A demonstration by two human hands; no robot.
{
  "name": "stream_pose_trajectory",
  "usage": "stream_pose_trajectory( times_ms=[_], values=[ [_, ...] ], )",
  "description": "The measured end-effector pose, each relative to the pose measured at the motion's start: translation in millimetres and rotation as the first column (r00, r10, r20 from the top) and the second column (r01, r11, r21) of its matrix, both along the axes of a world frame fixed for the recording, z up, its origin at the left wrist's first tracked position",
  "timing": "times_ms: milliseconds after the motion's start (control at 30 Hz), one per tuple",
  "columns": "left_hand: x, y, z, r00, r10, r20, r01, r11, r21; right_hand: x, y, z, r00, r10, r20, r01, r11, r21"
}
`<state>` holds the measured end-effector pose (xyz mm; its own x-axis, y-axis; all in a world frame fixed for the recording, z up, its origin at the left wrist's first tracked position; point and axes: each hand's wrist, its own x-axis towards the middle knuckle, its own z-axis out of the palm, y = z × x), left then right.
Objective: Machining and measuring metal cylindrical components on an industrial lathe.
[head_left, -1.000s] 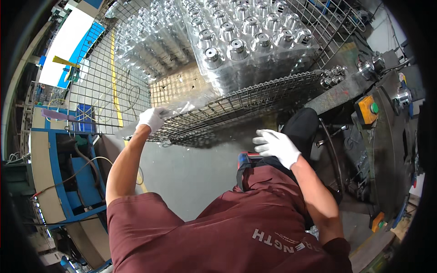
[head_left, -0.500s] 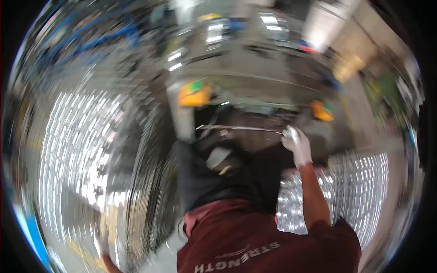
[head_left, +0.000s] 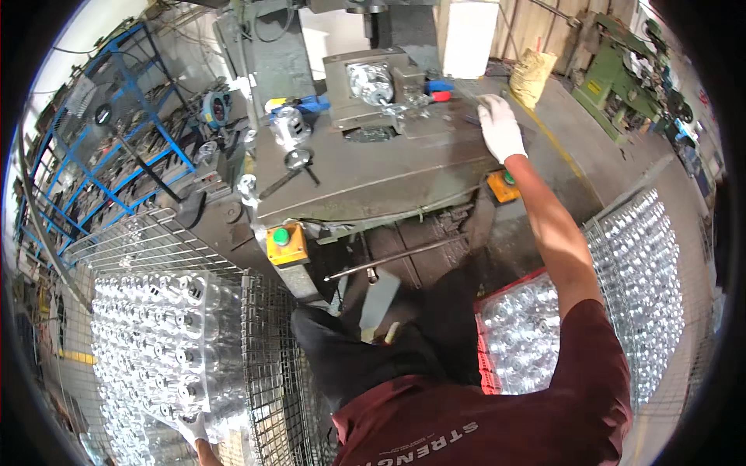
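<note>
Both my hands wear white gloves. My left hand point(head_left: 190, 429) reaches down at the lower left, fingers apart, against the near side of a stack of shiny metal castings point(head_left: 185, 356) in a wire cage. Whether it touches one is hard to see. My right hand point(head_left: 501, 132) is stretched forward at the right end of a grey machine table point(head_left: 404, 182). Its fingers point away and are somewhat blurred, so I cannot see if they hold anything. A shiny casting point(head_left: 371, 82) sits in the fixture block point(head_left: 336, 87) on the table, and another metal casting point(head_left: 289, 126) stands at its left.
Yellow button boxes with green buttons stand at the table's front left point(head_left: 287, 244) and right point(head_left: 503, 187). A metal rod point(head_left: 396, 259) lies below the table edge. The left cage's mesh wall point(head_left: 268, 342), a red crate point(head_left: 488, 357) and a right-hand cage point(head_left: 637, 279) flank my legs.
The view has swung up and steadied, bringing the machine table into sight. My right hand has moved forward from near the rod to the table's right end. My left hand stays low at the left.
</note>
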<state>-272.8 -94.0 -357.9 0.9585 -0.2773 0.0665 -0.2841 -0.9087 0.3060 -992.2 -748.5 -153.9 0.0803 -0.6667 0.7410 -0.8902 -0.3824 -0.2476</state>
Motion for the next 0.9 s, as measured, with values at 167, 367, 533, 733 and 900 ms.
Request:
stream_pose_trajectory(
  times_ms=[167, 367, 533, 733, 900],
  values=[
    [15.5, 13.3, -6.9, 1.000, -0.024, -0.015, 0.021, 0.990, -0.139, 65.8, -62.5, 5.6, 0.984, 0.155, -0.091, -0.131, 0.964, 0.232],
    [5.9, 33.9, 20.7, 0.995, 0.016, 0.098, 0.016, 0.948, -0.317, 76.7, -49.9, 16.0, 0.991, 0.007, -0.130, 0.038, 0.941, 0.337],
    [-38.2, -15.7, 71.5, 0.960, 0.097, 0.262, 0.041, 0.880, -0.474, 107.5, 84.4, 61.8, 0.992, -0.111, -0.059, 0.125, 0.801, 0.586],
    [-145.1, -177.6, 101.3, 0.771, -0.605, -0.198, -0.011, 0.298, -0.954, 224.6, 7.6, 7.4, 0.821, -0.010, 0.570, -0.307, 0.836, 0.456],
    [-231.4, -234.2, 104.4, 0.651, -0.648, -0.395, -0.174, 0.379, -0.909, 252.3, -82.6, 19.6, 0.299, -0.300, 0.906, -0.343, 0.852, 0.395]
  ],
)
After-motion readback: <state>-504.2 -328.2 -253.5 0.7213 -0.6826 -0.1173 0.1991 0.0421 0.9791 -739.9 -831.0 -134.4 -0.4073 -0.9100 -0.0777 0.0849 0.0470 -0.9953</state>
